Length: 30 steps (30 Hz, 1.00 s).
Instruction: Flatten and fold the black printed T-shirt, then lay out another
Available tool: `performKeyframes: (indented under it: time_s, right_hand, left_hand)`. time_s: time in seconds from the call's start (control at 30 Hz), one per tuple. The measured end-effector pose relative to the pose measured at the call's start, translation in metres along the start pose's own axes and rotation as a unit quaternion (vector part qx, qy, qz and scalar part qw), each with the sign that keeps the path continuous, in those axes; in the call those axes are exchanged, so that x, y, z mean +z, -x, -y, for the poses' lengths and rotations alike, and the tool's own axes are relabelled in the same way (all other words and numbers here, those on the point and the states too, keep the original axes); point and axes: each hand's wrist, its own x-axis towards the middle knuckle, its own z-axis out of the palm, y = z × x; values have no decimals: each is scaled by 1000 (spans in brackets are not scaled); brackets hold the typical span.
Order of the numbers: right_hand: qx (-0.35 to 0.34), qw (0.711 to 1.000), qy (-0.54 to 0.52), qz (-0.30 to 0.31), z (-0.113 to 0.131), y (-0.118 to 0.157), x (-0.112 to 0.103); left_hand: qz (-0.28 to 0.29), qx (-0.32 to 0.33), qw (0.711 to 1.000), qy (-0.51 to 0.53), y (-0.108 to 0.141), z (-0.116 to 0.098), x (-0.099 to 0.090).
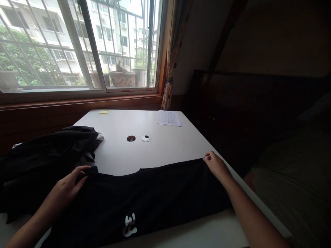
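Observation:
A black garment (155, 193) with a white print (129, 224) near its lower edge is spread across the white table, its long side running left to right. My left hand (68, 184) pinches its upper left corner between thumb and fingers. At the far upper right corner, my right hand (216, 166) grips the cloth edge with its fingertips. The upper edge looks fairly straight between the two hands, with a small step near the middle. Whether it is a shirt or trousers I cannot tell.
A heap of dark clothes (51, 151) lies on the left of the white table (170, 144). Printed papers (169, 118), a yellow note (103, 112), a round cable hole (131, 138) and its white cover (146, 138) are farther back. Behind stands a barred window (124, 44) with a curtain (172, 51).

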Motion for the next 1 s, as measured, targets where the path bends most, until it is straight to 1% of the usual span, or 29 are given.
performKeyframes:
  time_s: [0.17,0.27,0.33,0.4,0.53,0.63,0.7,0.77,0.87,0.93,1.0]
  right_hand:
    - [12,1000,-10,-13,-7,7,-5]
    - [27,999,-13,-34,-6,11,-11]
    - [36,999,-23,-31,-5,12,-15]
    - [31,999,-34,-24,-6,13,-18]
    - [13,998,-47,-39,-9,15,-21]
    - [17,997,-52,-61,-9,17,-24]
    - [10,995,-60,-82,-7,19,-26]
    - [0,992,-72,-107,-4,22,-30]
    - [-11,985,-81,-153,1,27,-37]
    - [-17,978,-78,-190,5,32,-43]
    - [-23,971,-70,-227,8,37,-49]
  left_hand:
    - [4,41,999,-29,-2,7,5]
    - [13,79,995,-51,-4,5,7]
    - [17,86,995,-40,-4,1,6]
    - [23,58,998,-11,-3,-2,1]
    - [79,-58,994,50,4,-9,-17]
    - [105,-87,986,95,12,-18,-33]
    - [106,-94,980,138,19,-26,-44]
    - [95,-101,975,172,26,-30,-54]
    - [47,-83,980,173,37,-26,-64]
    - [23,-36,989,139,44,-19,-66]
    - [5,20,996,85,53,-11,-63]
